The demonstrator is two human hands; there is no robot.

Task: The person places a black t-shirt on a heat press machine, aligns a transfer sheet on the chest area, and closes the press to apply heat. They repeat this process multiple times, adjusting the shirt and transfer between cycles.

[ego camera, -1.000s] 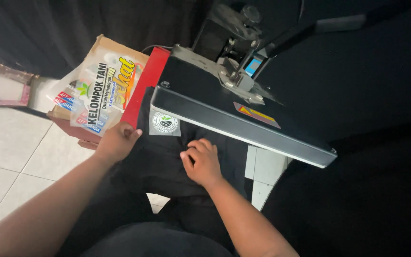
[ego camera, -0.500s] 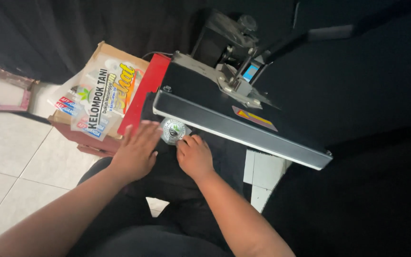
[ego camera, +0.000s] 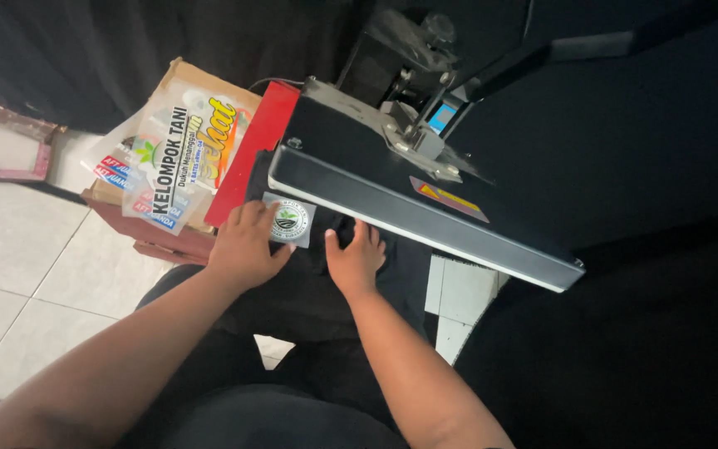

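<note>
Now both hands sit closer under the heat press [ego camera: 425, 208] than 1 s ago. Left hand [ego camera: 247, 245], fingers spread flat, pins the round-logo transfer [ego camera: 290, 221] onto the black garment [ego camera: 309, 283]. Right hand [ego camera: 357, 258], just beside, presses fabric, palm down, gripping nothing. Positioning looks near done.

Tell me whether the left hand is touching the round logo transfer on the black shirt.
Touching. In the head view the left hand lies flat on the black shirt, and its fingertips overlap the left edge of the logo transfer, with no gap visible.
</note>
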